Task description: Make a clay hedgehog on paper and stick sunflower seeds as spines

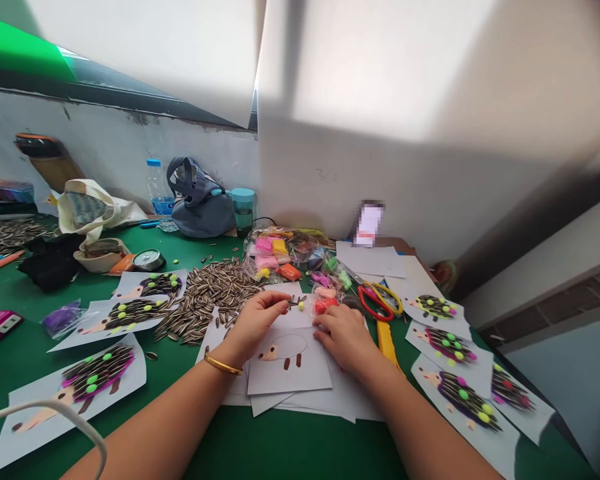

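My left hand (261, 320), with a gold bangle at the wrist, hovers over the top left of a white card (290, 377), thumb and fingertips pressed together; anything between them is too small to make out. The card bears an outlined hedgehog with a clay face and two brown feet. My right hand (344, 333) rests by the card's upper right corner, fingers bent and slightly apart beside a red clay packet (325, 305). A small yellow-green ball (301, 307) lies between the hands. Sunflower seeds (210, 293) are heaped left of my left hand.
Finished-looking hedgehog cards (103, 377) lie at left and more cards (463, 393) at right. Scissors (380, 300) and a yellow cutter (387, 343) lie right of my right hand. Behind are clay packets (273, 253), a blue bag (203, 207) and a phone (369, 223).
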Demonstrator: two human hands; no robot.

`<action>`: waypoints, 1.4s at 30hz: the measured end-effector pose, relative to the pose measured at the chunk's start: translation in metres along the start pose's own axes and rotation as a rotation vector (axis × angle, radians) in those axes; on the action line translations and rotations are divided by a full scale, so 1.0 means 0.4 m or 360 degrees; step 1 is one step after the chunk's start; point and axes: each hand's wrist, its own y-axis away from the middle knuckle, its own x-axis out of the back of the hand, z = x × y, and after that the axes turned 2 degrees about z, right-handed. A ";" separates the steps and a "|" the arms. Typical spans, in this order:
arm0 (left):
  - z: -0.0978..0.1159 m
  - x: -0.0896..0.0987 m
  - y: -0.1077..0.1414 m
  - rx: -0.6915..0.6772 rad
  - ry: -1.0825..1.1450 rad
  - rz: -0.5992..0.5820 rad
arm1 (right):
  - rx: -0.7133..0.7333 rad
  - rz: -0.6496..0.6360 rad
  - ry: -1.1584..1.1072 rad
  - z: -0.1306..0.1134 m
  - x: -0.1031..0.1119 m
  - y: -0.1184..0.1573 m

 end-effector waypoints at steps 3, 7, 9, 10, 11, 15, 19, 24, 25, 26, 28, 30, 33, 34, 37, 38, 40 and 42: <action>-0.001 0.000 0.000 0.0002 0.0011 0.0000 | -0.0021 0.0064 -0.0006 -0.012 -0.016 -0.001; -0.007 0.002 -0.002 0.0001 -0.0014 -0.0009 | -0.0054 0.0144 0.0126 -0.009 -0.020 -0.004; -0.010 0.002 -0.003 0.0031 -0.0064 -0.0042 | -0.0082 0.0209 0.0226 0.001 -0.018 -0.008; -0.012 0.002 -0.004 0.0053 -0.0094 -0.0062 | -0.0094 0.0237 0.0263 0.006 -0.018 -0.010; -0.014 0.001 -0.005 0.0077 -0.0124 -0.0081 | -0.0101 0.0260 0.0288 0.012 -0.017 -0.012; -0.017 0.000 -0.009 0.0122 -0.0169 -0.0100 | -0.0100 0.0337 0.0303 0.022 -0.018 -0.016; -0.012 -0.001 -0.004 0.0064 -0.0112 -0.0085 | -0.0068 0.0449 0.0221 0.015 -0.016 -0.008; 0.002 -0.006 0.010 -0.0048 -0.0223 -0.0169 | 0.0125 0.0632 -0.0045 -0.011 -0.007 0.009; 0.005 -0.008 0.013 -0.0081 -0.0247 -0.0178 | 0.0169 0.0667 -0.0104 -0.019 -0.005 0.013; 0.007 -0.009 0.015 -0.0115 -0.0271 -0.0187 | 0.0211 0.0697 -0.0161 -0.026 -0.003 0.016; 0.010 -0.014 0.020 -0.0188 -0.0334 -0.0213 | 0.0280 0.0748 -0.0255 -0.040 0.001 0.023; 0.010 -0.018 0.025 -0.0262 -0.0431 -0.0235 | 0.0327 0.0789 -0.0322 -0.052 0.003 0.029; 0.009 -0.027 0.035 -0.0328 -0.0591 -0.0266 | 0.0369 0.0844 -0.0410 -0.064 0.006 0.036; 0.008 -0.030 0.039 -0.0327 -0.0624 -0.0282 | 0.0373 0.0848 -0.0434 -0.067 0.007 0.038; 0.007 -0.036 0.048 -0.0305 -0.0662 -0.0328 | 0.0338 0.0812 -0.0469 -0.071 0.012 0.043; 0.006 -0.037 0.050 -0.0306 -0.0675 -0.0337 | 0.0318 0.0796 -0.0476 -0.072 0.014 0.044; 0.005 -0.038 0.051 -0.0329 -0.0708 -0.0352 | 0.0290 0.0780 -0.0500 -0.071 0.016 0.043; 0.004 -0.037 0.051 -0.0338 -0.0722 -0.0364 | 0.0282 0.0776 -0.0533 -0.069 0.015 0.041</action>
